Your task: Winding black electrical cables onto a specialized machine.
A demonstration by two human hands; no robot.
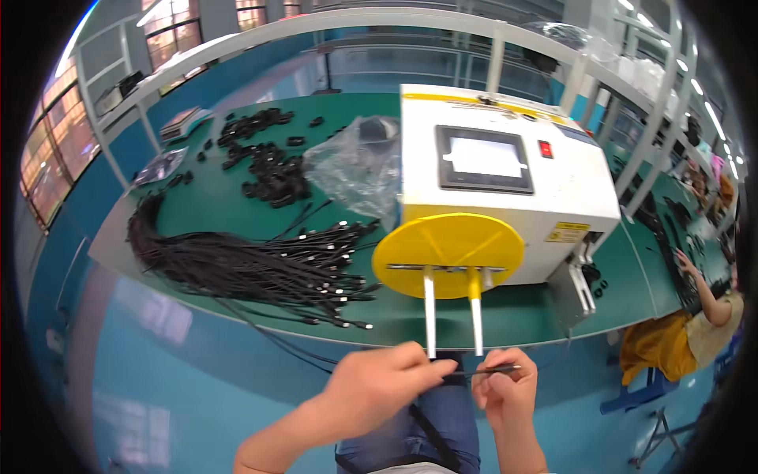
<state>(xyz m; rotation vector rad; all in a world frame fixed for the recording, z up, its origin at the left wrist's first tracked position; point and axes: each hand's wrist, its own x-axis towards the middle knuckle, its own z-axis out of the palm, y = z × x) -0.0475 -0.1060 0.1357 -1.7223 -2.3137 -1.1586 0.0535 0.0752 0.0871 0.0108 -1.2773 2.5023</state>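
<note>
My left hand is closed in a pinch on a black cable, just in front of the table edge. The cable stretches across to my right hand, whose fingers are closed around it near its dark plug end. Both hands are just below the two prongs that stick out from the yellow round disc. This disc sits on the front of a white machine with a lit screen and a red switch.
A large bundle of black cables with light-tipped plugs lies on the green table at left. Behind it are small black parts and a clear plastic bag. A white shelf rail spans the back. Another person sits at right.
</note>
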